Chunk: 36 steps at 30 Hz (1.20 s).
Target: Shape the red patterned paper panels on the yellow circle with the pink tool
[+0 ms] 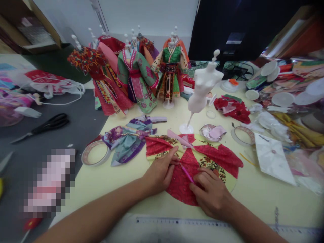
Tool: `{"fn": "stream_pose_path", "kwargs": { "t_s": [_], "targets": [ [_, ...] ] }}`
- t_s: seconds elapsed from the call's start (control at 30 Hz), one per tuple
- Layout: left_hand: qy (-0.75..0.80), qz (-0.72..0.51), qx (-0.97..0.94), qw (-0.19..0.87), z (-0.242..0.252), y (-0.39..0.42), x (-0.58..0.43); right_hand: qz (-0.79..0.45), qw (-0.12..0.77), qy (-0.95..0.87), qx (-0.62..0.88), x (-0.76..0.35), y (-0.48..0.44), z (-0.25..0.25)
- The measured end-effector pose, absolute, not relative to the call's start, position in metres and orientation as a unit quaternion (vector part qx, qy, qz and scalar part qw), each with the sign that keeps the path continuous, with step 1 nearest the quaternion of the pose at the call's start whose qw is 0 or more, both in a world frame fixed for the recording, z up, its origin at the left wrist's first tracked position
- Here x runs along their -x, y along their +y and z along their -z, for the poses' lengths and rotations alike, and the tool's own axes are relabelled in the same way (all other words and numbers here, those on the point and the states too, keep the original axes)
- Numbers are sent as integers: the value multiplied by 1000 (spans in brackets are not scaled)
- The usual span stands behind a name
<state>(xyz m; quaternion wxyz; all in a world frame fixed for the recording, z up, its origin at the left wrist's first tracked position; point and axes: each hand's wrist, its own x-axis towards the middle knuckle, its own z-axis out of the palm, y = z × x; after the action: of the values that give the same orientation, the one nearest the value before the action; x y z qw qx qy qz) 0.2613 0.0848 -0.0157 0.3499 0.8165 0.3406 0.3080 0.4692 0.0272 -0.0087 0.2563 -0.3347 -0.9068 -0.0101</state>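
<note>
A red doll dress with pale yellow floral panels lies spread on the table in front of me. My left hand rests on its left part, the forefinger stretched out and the other fingers curled, pinching cloth near the middle. My right hand is closed around a thin pink pen-like tool. Its tip touches or nearly touches the red cloth beside my left fingertips; its exact kind is not clear. Pale pink fabric lies at the dress's top.
A bare white doll mannequin stands behind the dress, with several dressed ones farther back. Tape rolls lie around, black scissors at left. A clear ruler runs along the front. Fabric and packaging crowd the right.
</note>
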Motion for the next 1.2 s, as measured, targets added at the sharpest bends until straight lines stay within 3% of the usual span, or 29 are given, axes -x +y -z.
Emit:
{"fn": "stream_pose_path", "kwargs": {
  "t_s": [1.2],
  "targets": [
    [346,-305,-820,338,16,85,-262,-23,251,-913,322,-471,26,5]
  ]
}}
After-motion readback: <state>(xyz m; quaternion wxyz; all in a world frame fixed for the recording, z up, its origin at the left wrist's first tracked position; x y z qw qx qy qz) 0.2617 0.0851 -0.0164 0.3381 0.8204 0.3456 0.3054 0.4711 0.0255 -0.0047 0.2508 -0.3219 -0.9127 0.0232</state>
